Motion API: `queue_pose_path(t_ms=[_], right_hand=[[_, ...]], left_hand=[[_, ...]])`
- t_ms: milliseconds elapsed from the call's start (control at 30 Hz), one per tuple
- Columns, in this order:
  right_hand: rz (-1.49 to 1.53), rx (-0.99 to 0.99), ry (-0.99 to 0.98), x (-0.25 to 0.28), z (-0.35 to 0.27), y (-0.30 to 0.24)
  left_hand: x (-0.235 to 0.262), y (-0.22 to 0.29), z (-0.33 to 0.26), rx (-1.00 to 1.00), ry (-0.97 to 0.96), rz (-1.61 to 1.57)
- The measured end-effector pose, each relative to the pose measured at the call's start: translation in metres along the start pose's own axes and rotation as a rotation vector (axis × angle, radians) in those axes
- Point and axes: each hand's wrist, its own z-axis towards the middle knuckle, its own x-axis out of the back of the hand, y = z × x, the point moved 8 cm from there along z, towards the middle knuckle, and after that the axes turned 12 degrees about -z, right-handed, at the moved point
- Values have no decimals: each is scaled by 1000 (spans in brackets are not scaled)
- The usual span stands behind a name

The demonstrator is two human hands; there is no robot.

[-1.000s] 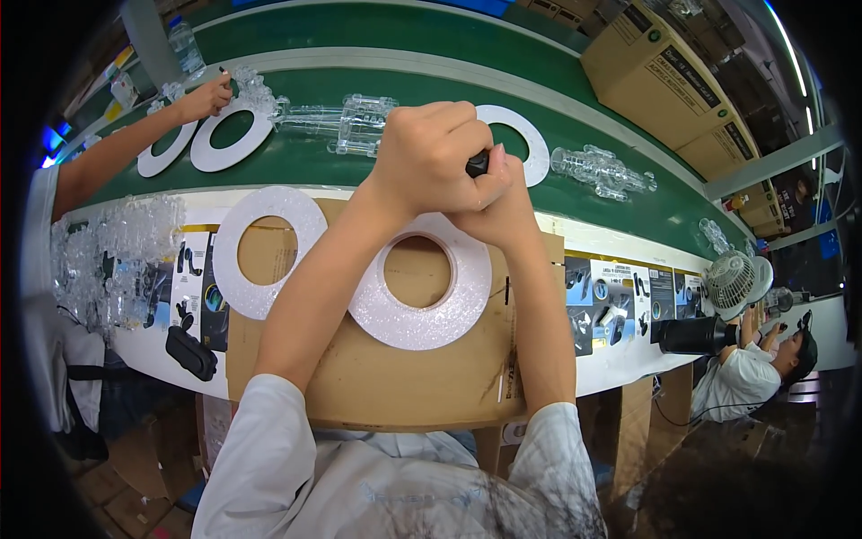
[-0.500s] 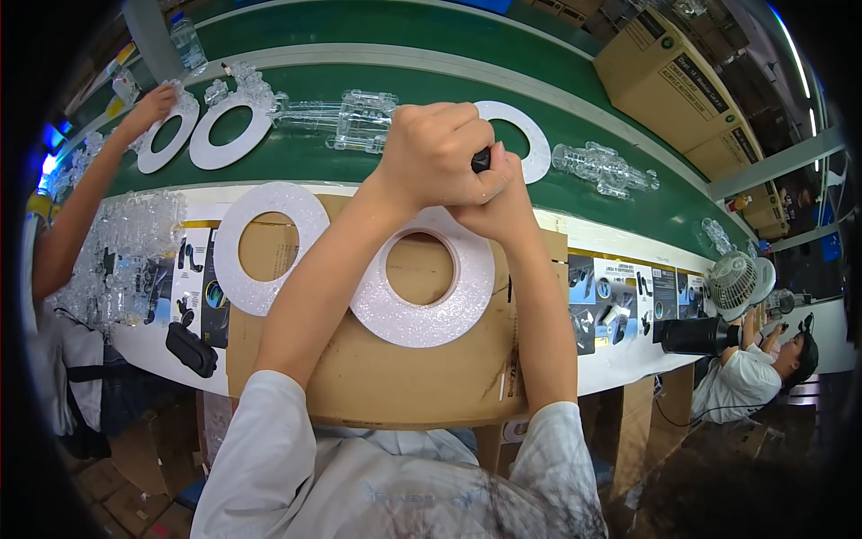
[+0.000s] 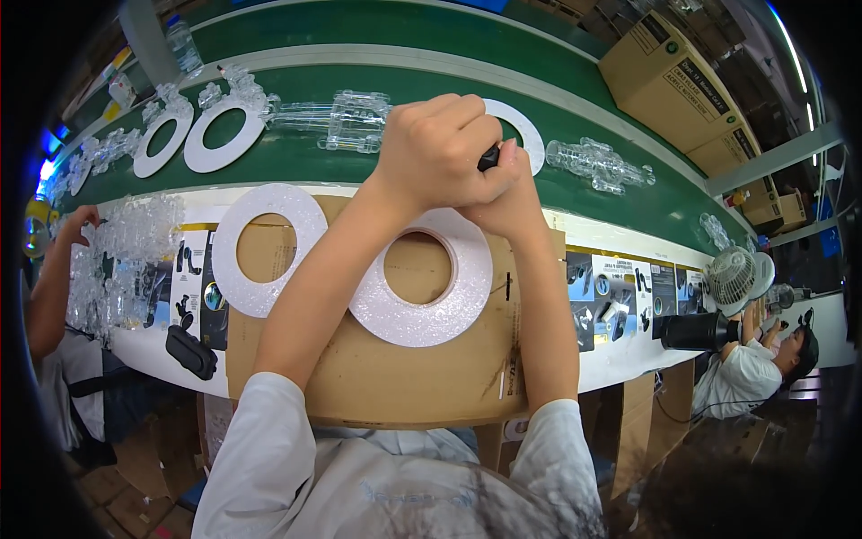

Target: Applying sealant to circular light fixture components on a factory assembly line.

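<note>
My left hand (image 3: 433, 151) is closed in a fist above the far edge of a sparkly white ring (image 3: 447, 316), which lies on a cardboard sheet (image 3: 395, 382). Pressed against that fist from the right, my right hand (image 3: 505, 199) is also closed. A black rounded end (image 3: 488, 158) shows between the left fist and the right thumb. My hands hide the rest of that black thing. A second white ring (image 3: 310, 225) lies to the left, partly under the first ring's side of the cardboard and behind my left forearm.
A green conveyor belt (image 3: 296, 166) carries white rings with clear plastic parts (image 3: 355, 121). More clear parts (image 3: 126, 260) are heaped at left, beside a co-worker's hand (image 3: 83, 220). A black case (image 3: 191, 352) lies near the front. At right stand a fan (image 3: 731, 278) and black cylinder (image 3: 696, 333).
The items on the belt have shifted slightly left. The co-worker's hand has moved from a belt ring down to the heap of clear parts. My clasped hands have barely moved.
</note>
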Motion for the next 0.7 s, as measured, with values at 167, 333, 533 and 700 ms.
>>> queue_pose_path(t_ms=[167, 333, 533, 700], right_hand=[[8, 22, -107, 10, -3, 2], [100, 70, -210, 6, -7, 9], [268, 64, -229, 3, -9, 11], [160, -3, -389, -8, -14, 25]], left_hand=[[0, 14, 14, -2, -11, 46], [-10, 18, 10, 63, -123, 95], [-17, 10, -1, 124, -161, 106], [-21, 11, -2, 119, -143, 105]])
